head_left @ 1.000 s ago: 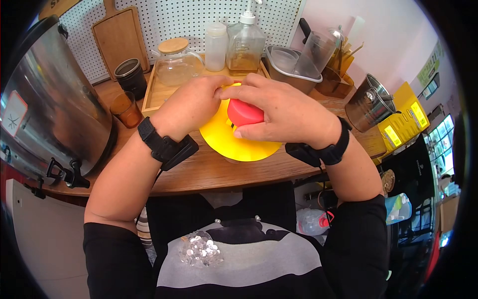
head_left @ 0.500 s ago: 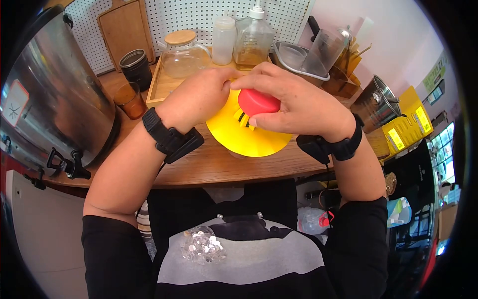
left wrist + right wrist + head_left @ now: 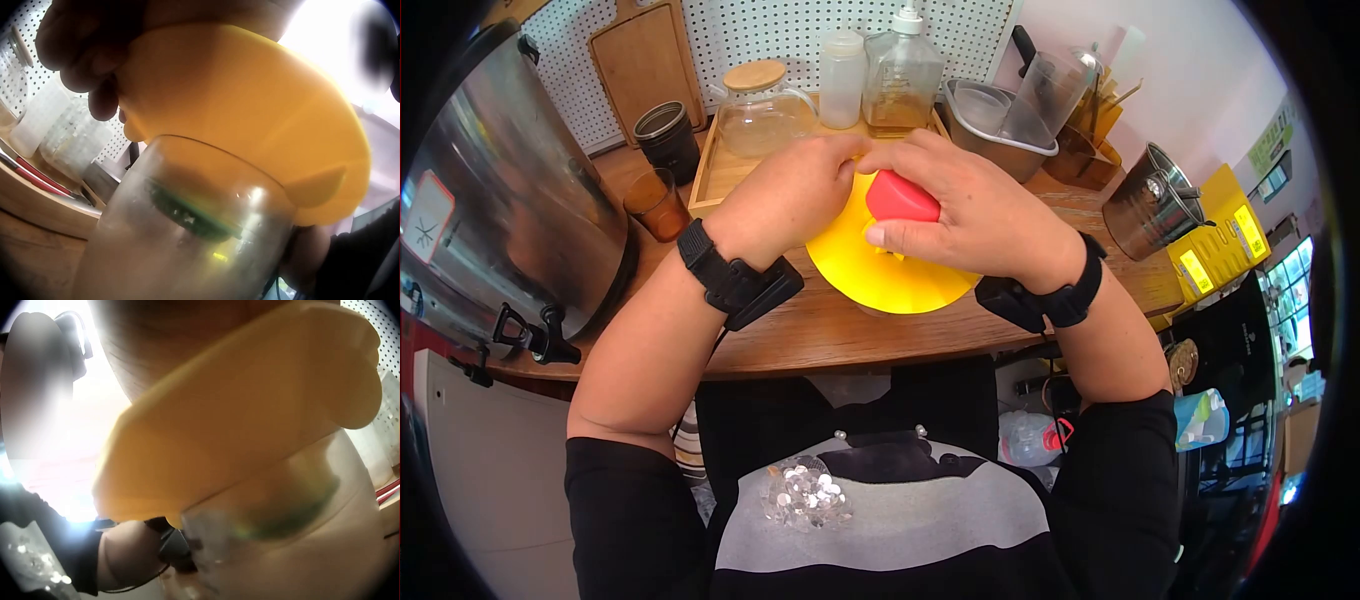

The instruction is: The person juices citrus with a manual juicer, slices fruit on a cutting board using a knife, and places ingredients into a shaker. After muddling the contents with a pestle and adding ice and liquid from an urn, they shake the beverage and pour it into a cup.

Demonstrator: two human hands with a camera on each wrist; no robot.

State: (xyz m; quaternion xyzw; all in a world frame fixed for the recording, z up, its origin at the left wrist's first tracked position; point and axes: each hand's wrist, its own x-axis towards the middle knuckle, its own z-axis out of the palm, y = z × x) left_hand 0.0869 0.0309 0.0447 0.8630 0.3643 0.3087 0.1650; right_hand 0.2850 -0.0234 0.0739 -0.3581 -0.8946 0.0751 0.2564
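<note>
Between my hands is a wide yellow disc-shaped cover (image 3: 890, 283) with a smooth red rounded top (image 3: 902, 198). My right hand (image 3: 985, 210) curls round the red top, its thumb on the near side. At the cover's far left edge, my left hand (image 3: 790, 195) grips the rim with bent fingers. Below the cover stands a clear jar (image 3: 181, 269), seen in the left wrist view, with its mouth against the yellow underside. A green round piece (image 3: 190, 215) shows through the jar's wall. Part of the cover is hidden by my hands.
Behind my hands is a wooden tray (image 3: 712, 180) with a glass teapot (image 3: 765, 120) and bottles. A steel urn (image 3: 520, 200) and amber cup (image 3: 657, 205) stand left. To the right are a grey tub (image 3: 1005, 150) and steel cup (image 3: 1145, 215).
Both hands stay on the cover and red top. The right thumb shifts, and the small black-striped yellow figure seen half a second ago is now mostly covered. The head view has tilted slightly.
</note>
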